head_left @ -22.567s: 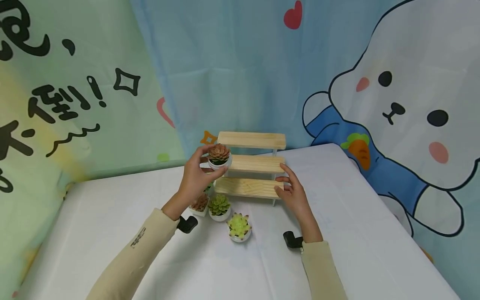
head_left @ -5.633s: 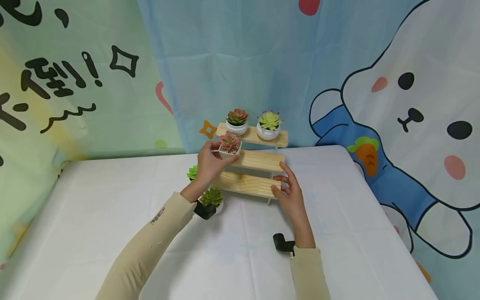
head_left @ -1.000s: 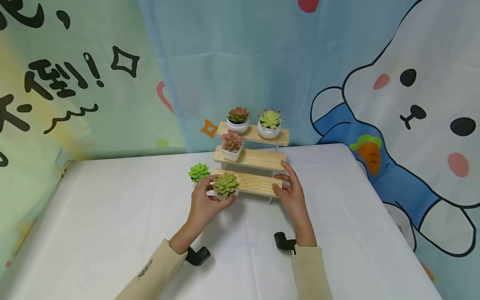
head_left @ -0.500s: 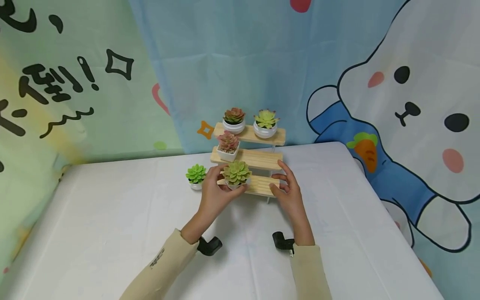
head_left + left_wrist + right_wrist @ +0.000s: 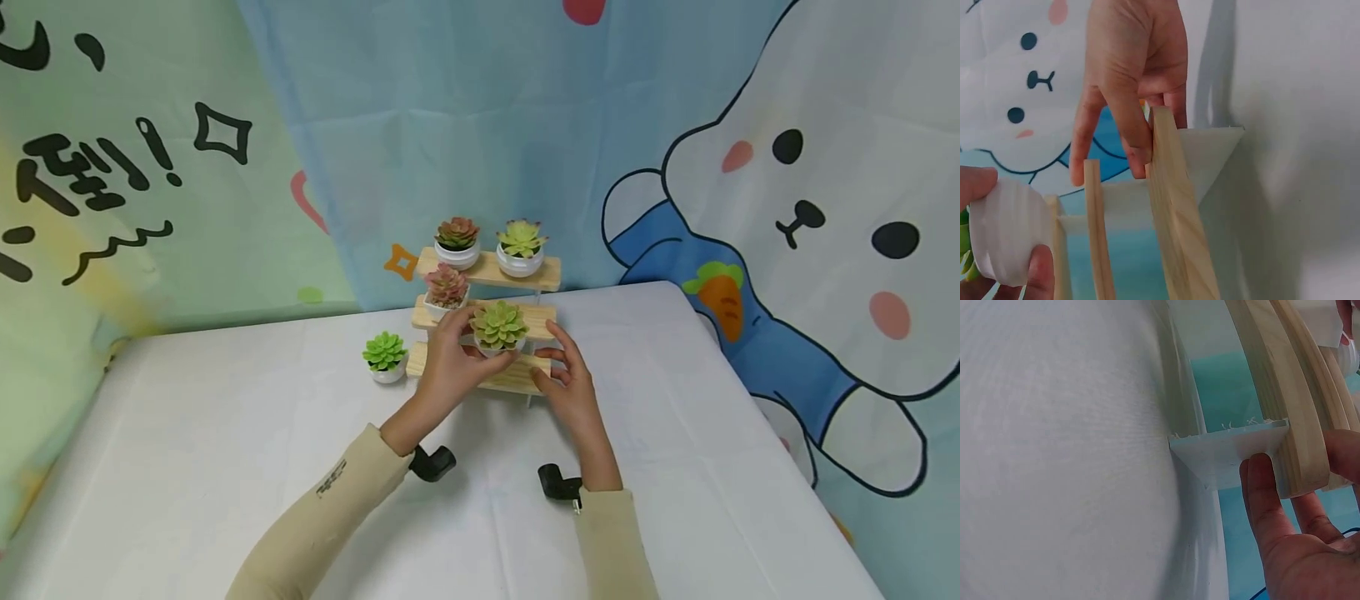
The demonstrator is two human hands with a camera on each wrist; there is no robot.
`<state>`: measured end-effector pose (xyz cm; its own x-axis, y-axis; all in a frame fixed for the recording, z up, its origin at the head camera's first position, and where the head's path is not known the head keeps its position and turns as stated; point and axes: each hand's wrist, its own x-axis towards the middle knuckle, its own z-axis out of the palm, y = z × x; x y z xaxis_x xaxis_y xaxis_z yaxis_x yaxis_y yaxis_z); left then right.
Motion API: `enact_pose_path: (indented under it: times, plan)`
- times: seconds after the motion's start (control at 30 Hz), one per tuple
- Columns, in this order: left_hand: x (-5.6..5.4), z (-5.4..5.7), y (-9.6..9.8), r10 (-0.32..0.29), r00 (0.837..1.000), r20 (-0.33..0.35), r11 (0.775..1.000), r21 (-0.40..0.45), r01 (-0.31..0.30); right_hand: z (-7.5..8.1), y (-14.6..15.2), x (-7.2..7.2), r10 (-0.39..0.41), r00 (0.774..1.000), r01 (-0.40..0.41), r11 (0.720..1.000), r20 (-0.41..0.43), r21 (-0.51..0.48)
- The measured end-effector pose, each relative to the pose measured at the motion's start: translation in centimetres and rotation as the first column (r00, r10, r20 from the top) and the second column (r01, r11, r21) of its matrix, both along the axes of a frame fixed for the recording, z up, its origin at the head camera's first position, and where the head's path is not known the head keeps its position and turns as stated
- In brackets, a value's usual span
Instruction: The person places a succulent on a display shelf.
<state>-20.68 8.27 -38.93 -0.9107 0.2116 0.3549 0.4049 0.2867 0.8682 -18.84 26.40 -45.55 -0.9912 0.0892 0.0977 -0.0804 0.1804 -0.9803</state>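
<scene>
My left hand (image 5: 448,368) holds a green succulent (image 5: 500,323) by its white round pot (image 5: 1011,231), in front of the middle step of a three-tier wooden plant stand (image 5: 516,381). In the left wrist view the pot lies between thumb and fingers. My right hand (image 5: 572,390) grips the right end of the bottom step; in the right wrist view its fingers (image 5: 1263,494) reach the white side support. A pink succulent in a square pot (image 5: 446,286) sits at the middle step's left. On the top step stand a reddish succulent (image 5: 457,235) and a yellow-green one (image 5: 521,239).
A bright green succulent (image 5: 385,352) in a white pot stands on the white tablecloth (image 5: 225,433), left of the stand. Behind the table hangs a printed cloth backdrop (image 5: 420,125) with a cartoon animal on its right side.
Over the last second my left hand has raised the green succulent from beside the bottom step to the middle step, moving right. Earlier, the pink succulent was set on the middle step. My right hand keeps its hold.
</scene>
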Motion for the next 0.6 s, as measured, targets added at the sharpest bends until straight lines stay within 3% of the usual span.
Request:
enact_pose_path:
  times: [0.4, 0.6]
  plan:
    - [-1.8, -0.3, 2.3, -0.001, 1.0, -0.004, 0.999, -0.051, 0.001, -0.2, 0.2, 0.0, 0.008, 1.0, -0.008, 1.0, -0.013, -0.004]
    - [-2.7, -0.2, 2.9, 0.004, 0.999, -0.047, 0.992, -0.123, -0.01, -0.1, 0.3, 0.0, 0.025, 0.999, -0.026, 1.0, -0.029, -0.01]
